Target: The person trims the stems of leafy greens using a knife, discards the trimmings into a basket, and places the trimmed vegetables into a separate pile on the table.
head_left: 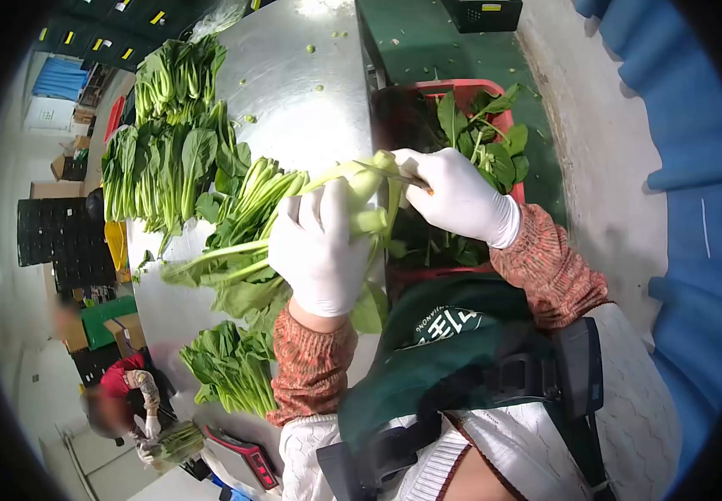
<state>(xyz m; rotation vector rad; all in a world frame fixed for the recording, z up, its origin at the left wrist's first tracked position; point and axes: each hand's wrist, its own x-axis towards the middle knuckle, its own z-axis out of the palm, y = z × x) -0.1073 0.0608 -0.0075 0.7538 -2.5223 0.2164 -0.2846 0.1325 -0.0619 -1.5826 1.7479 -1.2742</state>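
My left hand (321, 246), in a white glove, is closed round a leafy green vegetable (367, 188) with pale thick stems, whose leaves hang over the metal table's edge. My right hand (453, 196), gloved too, grips a small knife (403, 178) with its blade against the stem base; most of its handle is hidden in the fingers. Under the right hand stands a red crate (518, 190) with loose leaves (494, 142) in it. Left of my left hand lie more stalks (257, 196) on the metal table (286, 100).
Rows of greens (165, 167) lie along the table's far left side, and another bunch (232, 367) near my left sleeve. A red and black scale (248, 459) is at the lower left. Beyond it a person in red (131, 388) holds greens. A dark crate (482, 15) stands on the floor.
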